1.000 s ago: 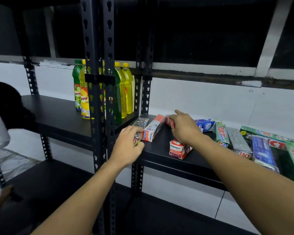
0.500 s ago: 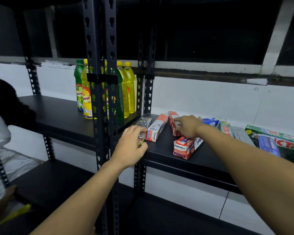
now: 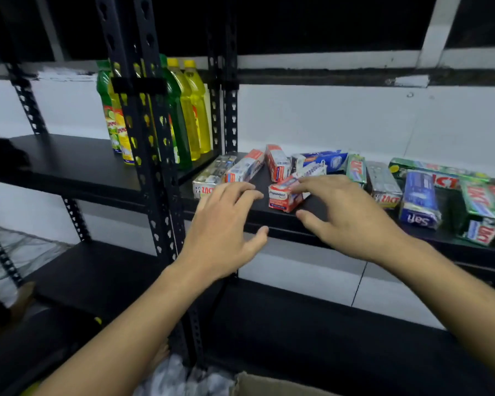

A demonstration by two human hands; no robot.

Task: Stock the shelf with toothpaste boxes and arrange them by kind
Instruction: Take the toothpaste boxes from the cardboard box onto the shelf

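Several toothpaste boxes lie on the black shelf [image 3: 280,217]. At its left end lie a silver box [image 3: 212,178] and a red-and-white box [image 3: 245,167], with another red box [image 3: 277,162] tilted behind them. A red Pepsodent box [image 3: 283,195] lies near the front edge. My right hand [image 3: 343,212] hovers spread over it, fingertips touching its top. My left hand [image 3: 223,224] is spread open in front of the silver box and holds nothing. A blue box [image 3: 323,161], green boxes [image 3: 356,170] and further boxes [image 3: 417,198] fill the right side.
Yellow and green bottles [image 3: 189,110] stand on the neighbouring shelf to the left, behind a black perforated upright [image 3: 157,155]. A lower black shelf [image 3: 297,324] lies below. A cardboard box edge [image 3: 269,387] and crumpled plastic show at the bottom.
My left hand let go of the silver box and drew back, fingers spread. My right hand left the tilted red box at the back and came forward over the Pepsodent box.
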